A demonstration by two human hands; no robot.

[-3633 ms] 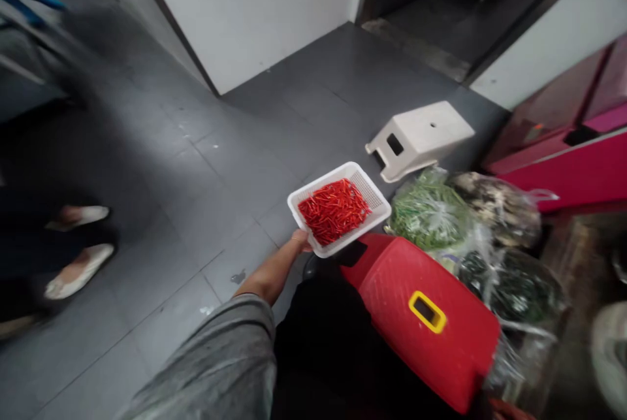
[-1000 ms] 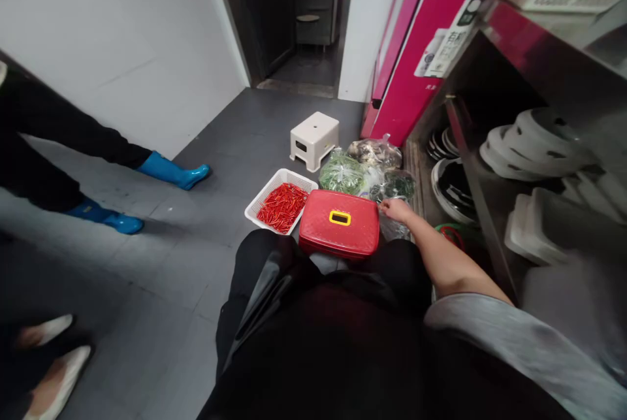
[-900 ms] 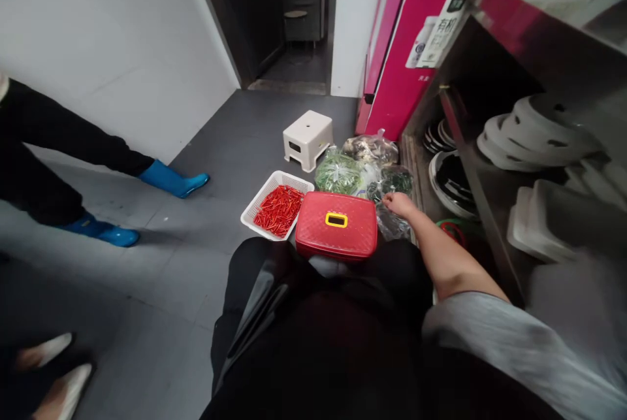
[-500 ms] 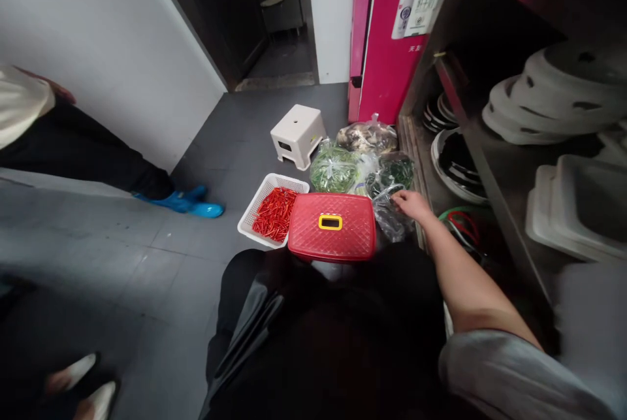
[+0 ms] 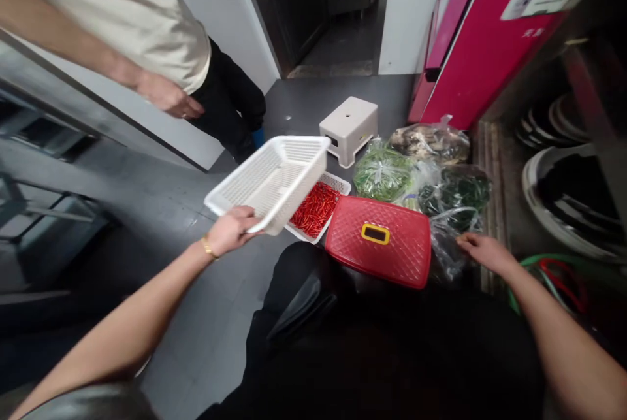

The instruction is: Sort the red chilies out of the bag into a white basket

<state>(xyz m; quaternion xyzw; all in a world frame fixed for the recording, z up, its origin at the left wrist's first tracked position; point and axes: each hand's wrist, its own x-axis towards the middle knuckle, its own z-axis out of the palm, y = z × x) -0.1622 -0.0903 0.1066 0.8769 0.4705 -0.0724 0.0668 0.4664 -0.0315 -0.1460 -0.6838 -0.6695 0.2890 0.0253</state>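
Note:
With my left hand (image 5: 235, 229) I grip the near rim of a white plastic basket (image 5: 274, 175), held tilted in the air with nothing inside it. Below and partly behind it, a second white basket (image 5: 337, 183) on the floor holds red chilies (image 5: 315, 210). My right hand (image 5: 484, 251) pinches the edge of a clear plastic bag (image 5: 450, 257) on the right. Between my hands lies a red box lid (image 5: 379, 263) with a yellow-framed opening, in front of my knees.
Bagged green vegetables (image 5: 382, 175), a bag of dark greens (image 5: 455, 191) and a bag of pale brownish produce (image 5: 431, 142) lie ahead. Behind them are a white stool (image 5: 349, 126) and a pink fridge (image 5: 494, 48). A co-worker (image 5: 147, 28) stands at left; shelves of dishes are at right.
My left hand has come into view holding the empty white basket. The co-worker is now nearer, and my view has swung left. My right hand remains at the plastic bag.

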